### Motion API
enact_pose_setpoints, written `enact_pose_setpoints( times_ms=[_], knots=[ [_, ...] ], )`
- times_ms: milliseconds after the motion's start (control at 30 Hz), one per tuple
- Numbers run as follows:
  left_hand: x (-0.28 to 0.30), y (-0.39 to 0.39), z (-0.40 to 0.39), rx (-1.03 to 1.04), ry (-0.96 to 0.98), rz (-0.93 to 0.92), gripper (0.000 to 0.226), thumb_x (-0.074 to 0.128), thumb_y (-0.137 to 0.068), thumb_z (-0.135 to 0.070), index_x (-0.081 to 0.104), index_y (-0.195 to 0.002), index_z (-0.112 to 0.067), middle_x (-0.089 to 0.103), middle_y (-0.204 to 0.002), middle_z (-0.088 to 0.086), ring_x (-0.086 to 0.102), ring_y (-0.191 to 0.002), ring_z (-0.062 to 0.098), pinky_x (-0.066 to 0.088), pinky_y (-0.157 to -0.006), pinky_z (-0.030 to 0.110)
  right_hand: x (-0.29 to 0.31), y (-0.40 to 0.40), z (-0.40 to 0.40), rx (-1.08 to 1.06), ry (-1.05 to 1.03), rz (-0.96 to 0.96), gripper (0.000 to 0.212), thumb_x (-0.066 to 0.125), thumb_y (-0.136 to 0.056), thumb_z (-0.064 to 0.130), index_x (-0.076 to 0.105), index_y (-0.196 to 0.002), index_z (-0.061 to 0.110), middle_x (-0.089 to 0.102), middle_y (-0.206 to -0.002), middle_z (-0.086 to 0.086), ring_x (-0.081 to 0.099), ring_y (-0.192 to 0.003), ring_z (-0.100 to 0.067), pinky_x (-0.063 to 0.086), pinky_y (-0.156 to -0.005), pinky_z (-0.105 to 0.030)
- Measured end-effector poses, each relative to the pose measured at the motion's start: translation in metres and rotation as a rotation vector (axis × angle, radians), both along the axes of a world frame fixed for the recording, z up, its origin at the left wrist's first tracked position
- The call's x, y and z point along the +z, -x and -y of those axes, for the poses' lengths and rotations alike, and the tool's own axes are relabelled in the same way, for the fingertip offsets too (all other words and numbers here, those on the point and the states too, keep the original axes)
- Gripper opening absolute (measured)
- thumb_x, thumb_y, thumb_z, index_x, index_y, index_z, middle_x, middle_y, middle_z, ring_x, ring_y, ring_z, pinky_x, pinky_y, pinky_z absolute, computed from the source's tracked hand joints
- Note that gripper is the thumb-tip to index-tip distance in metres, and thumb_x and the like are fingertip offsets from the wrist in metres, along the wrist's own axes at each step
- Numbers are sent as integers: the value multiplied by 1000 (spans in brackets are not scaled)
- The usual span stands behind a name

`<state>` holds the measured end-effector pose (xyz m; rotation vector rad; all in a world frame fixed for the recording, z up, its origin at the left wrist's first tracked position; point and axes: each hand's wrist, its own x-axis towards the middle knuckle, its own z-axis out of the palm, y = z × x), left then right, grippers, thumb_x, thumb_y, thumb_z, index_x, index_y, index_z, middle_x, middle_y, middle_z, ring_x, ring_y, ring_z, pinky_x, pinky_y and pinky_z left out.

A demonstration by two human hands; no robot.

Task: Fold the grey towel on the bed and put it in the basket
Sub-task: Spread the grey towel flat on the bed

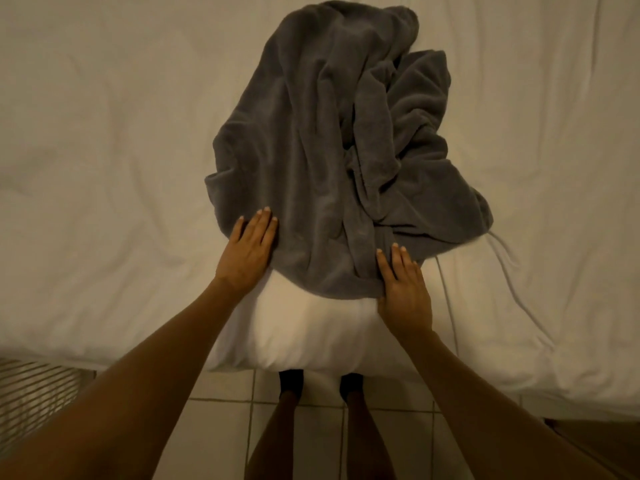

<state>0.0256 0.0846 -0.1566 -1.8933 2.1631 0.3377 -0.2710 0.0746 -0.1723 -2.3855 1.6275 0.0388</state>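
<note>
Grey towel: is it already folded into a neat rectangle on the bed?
No, the grey towel lies crumpled in loose bunches on the bed, both hands flat at its near edge.

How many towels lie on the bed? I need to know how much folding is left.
1. A grey towel lies crumpled mid-bed, with the left hand flat on its near left edge and the right hand on its near right. More could hide beneath.

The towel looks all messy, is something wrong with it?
Yes. The grey towel lies crumpled on the white bed, bunched into thick wrinkles on its right side instead of spread flat. The left hand and right hand rest flat on its near edge. Nothing looks torn or spilled.
</note>
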Motion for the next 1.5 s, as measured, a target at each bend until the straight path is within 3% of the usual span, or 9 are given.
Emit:
enact_pose_setpoints(
  times_ms=[67,167,367,467,600,1000,1167,1367,1500],
  knots=[
    [-2,-7,7,54,23,7,66,67,-83,-17,40,-140,2,40,-144,25,43,-132,38,30,-108,53,-4,7,-1,-16,-45,-11,75,78,-70,6,46,-138,6,43,-141,-24,43,-128,-43,33,-102,-55],
    [-5,-14,17,130,16,21,65,46,-97,-25,14,-150,-5,13,-158,17,15,-146,30,7,-118,44,-5,17,4,-38,-123,-13,75,71,-79,9,35,-145,12,33,-147,-24,35,-133,-43,39,-101,-57],
    [2,-16,38,132,-53,96,79,45,-97,-34,-6,-151,-8,-5,-160,13,-3,-148,25,-6,-118,40,-6,19,31,45,-81,-127,69,74,-76,14,47,-138,23,38,-142,-30,36,-132,-44,16,-108,-60],
    [6,-21,42,146,-60,137,80,44,-97,-35,-6,-151,-8,-5,-160,13,-3,-148,26,-6,-117,40,0,10,38,-73,-19,-33,65,68,-75,1,50,-136,16,44,-138,-28,38,-132,-41,16,-110,-60],
    [18,-27,45,182,-30,20,66,32,-101,-34,-3,-152,-9,-3,-160,11,-3,-148,23,-7,-117,37,16,4,38,-220,81,51,63,59,-77,-8,46,-137,3,44,-139,-27,38,-132,-39,16,-112,-51],
    [145,-37,46,302,224,33,55,24,-101,-19,8,-150,2,9,-157,21,6,-147,32,1,-118,42,159,28,78,-277,94,-265,59,63,-81,10,44,-136,0,37,-144,-26,28,-138,-37,4,-115,-50],
    [200,-42,53,276,245,150,64,41,-99,-18,8,-148,6,12,-156,24,8,-146,36,4,-118,48,231,20,105,-275,153,-344,60,54,-89,18,33,-143,2,29,-150,-23,18,-142,-33,-2,-115,-48],
    [252,-52,74,331,246,261,71,46,-96,-14,1,-148,7,14,-155,25,10,-146,35,1,-116,54,267,24,118,-278,156,-381,35,51,-91,21,60,-120,5,44,-141,-22,24,-140,-33,-1,-115,-48],
    [270,-60,82,362,258,263,69,43,-96,-11,1,-147,8,14,-155,24,10,-146,34,-1,-115,56,281,35,116,-283,147,-454,33,44,-96,28,64,-117,11,48,-139,-18,26,-140,-32,-2,-115,-49]
  ],
)
